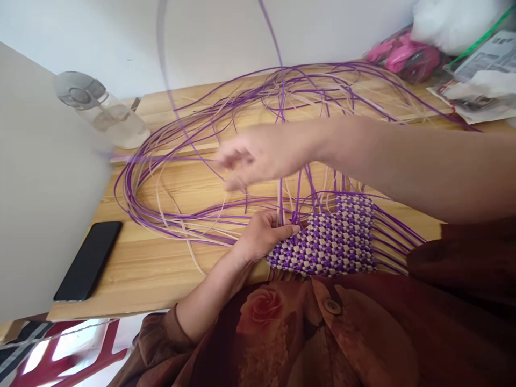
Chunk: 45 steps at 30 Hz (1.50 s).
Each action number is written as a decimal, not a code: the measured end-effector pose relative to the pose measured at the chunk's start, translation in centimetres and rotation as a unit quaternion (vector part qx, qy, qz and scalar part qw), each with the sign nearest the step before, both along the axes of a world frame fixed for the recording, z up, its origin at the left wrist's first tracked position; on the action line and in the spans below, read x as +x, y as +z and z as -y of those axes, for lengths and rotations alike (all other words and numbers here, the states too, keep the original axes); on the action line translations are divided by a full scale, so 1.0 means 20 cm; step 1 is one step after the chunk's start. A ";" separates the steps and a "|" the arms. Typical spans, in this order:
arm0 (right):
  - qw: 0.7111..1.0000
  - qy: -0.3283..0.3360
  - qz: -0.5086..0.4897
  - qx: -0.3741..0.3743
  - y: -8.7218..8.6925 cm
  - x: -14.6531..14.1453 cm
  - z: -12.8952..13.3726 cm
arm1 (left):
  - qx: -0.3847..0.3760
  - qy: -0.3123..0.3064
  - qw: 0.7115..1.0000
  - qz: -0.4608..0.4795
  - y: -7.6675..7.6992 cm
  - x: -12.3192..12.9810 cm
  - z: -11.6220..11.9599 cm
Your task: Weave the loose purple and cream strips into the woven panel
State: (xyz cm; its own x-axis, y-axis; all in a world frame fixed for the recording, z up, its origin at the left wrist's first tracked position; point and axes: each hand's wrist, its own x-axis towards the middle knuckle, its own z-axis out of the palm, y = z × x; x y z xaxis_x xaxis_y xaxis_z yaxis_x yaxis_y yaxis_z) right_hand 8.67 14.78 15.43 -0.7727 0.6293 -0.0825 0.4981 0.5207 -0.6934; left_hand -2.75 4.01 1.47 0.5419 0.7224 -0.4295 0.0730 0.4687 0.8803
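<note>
A woven piece (342,236) in a purple and beige checked knot pattern lies at the table's front edge against my shirt. My left hand (264,231) grips its left edge, thumb on top, where purple strands rise from the weave. Above the table, my right hand (252,158) is blurred by motion, its fingers curled round a purple strand (189,137); their exact grip is smeared. Long purple and beige strands (133,177) run out from the weave and loop across the table. More purple strands (397,247) stick out on its right side.
A clear bottle with a grey lid (80,91) stands at the back left. A black phone (88,260) lies by the left edge of the wooden table (133,269). Pink material in a plastic bag (407,56) and papers (484,91) sit at the back right, near the wall.
</note>
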 end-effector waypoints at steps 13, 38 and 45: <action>0.991 0.110 0.067 0.036 -0.26 0.21 0.26 | 0.090 0.054 0.993 0.048 0.02 0.01 0.00; 0.967 -0.089 -0.051 0.235 -0.48 0.45 0.71 | -0.078 0.033 0.993 0.077 0.07 -0.02 -0.01; 0.956 -0.153 -0.109 0.226 -0.56 0.35 0.72 | -0.024 0.043 0.998 0.039 0.05 -0.01 -0.01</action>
State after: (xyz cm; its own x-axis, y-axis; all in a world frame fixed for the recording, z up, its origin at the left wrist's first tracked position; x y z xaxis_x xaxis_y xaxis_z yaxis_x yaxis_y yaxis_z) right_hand 15.61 0.32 4.26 -0.5141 0.7622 0.3935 0.5446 0.6445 -0.5367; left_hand -2.95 4.23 2.45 0.5115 0.7477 -0.4235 -0.0376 0.5118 0.8583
